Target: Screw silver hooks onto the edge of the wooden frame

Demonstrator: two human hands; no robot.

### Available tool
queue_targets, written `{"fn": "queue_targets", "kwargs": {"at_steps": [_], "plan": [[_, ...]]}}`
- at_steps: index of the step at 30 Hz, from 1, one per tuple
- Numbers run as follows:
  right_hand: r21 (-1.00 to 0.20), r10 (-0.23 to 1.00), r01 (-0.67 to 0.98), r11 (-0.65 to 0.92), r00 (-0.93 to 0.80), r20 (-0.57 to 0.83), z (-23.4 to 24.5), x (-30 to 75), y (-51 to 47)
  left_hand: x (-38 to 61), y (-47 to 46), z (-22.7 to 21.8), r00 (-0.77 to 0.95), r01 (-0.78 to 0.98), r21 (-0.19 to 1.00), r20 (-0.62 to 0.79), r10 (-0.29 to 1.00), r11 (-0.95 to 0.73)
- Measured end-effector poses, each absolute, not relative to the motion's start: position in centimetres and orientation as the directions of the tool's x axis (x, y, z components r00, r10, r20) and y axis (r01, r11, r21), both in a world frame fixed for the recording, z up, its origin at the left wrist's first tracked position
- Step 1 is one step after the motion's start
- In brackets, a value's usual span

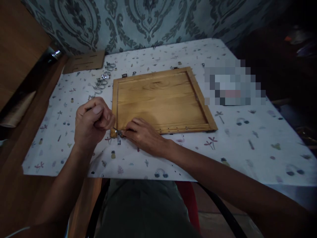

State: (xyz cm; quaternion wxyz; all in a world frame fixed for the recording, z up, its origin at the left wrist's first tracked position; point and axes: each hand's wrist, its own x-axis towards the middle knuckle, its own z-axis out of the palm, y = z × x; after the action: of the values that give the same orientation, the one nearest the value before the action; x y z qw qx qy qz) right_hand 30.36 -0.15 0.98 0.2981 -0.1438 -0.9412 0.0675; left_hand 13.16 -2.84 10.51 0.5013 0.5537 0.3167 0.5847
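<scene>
A wooden cabinet door (153,99) with a raised frame lies flat in front of me. At its near left corner sits a metal hinge (119,135), one arm sticking out past the door's edge. My left hand (94,120) is closed in a fist above that corner. Out of the fist a thin metal shaft (114,129), like a screwdriver's, slants down to the hinge; its handle is hidden in the fingers. My right hand (145,135) rests on the door's near edge, thumb and fingertips pressed together against the hinge.
Several more metal hinges (101,82) lie in a row left of the door. A flat cardboard piece (85,61) is at the back left of the patterned tablecloth (146,165). A blurred-out object (232,86) stands to the right. Patterned wallpaper (148,23) borders the table behind.
</scene>
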Motion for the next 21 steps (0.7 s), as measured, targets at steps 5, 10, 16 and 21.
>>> {"fn": "queue_targets", "kwargs": {"at_steps": [5, 10, 16, 21], "plan": [[-0.214, 0.315, 0.235, 0.948, -0.790, 0.526, 1.1, 30.3, -0.2, 13.6, -3.3, 10.5, -0.001, -0.217, 0.905, 0.376, 0.927, -0.367], [-0.236, 0.337, 0.247, 0.940, -0.785, 0.520, 0.8, 30.2, -0.2, 13.9, -4.5, 11.3, -0.209, -0.168, 0.905, 0.355, 0.911, -0.391], [-0.221, 0.326, 0.244, 0.944, -0.785, 0.527, 1.0, 30.4, -0.2, 14.3, -5.1, 11.6, -0.197, -0.150, 0.904, 0.370, 0.908, -0.401], [-0.215, 0.324, 0.246, 0.945, -0.799, 0.507, 1.1, 30.4, -0.1, 14.4, -5.3, 11.2, -0.198, -0.145, 0.911, 0.355, 0.914, -0.385]]}}
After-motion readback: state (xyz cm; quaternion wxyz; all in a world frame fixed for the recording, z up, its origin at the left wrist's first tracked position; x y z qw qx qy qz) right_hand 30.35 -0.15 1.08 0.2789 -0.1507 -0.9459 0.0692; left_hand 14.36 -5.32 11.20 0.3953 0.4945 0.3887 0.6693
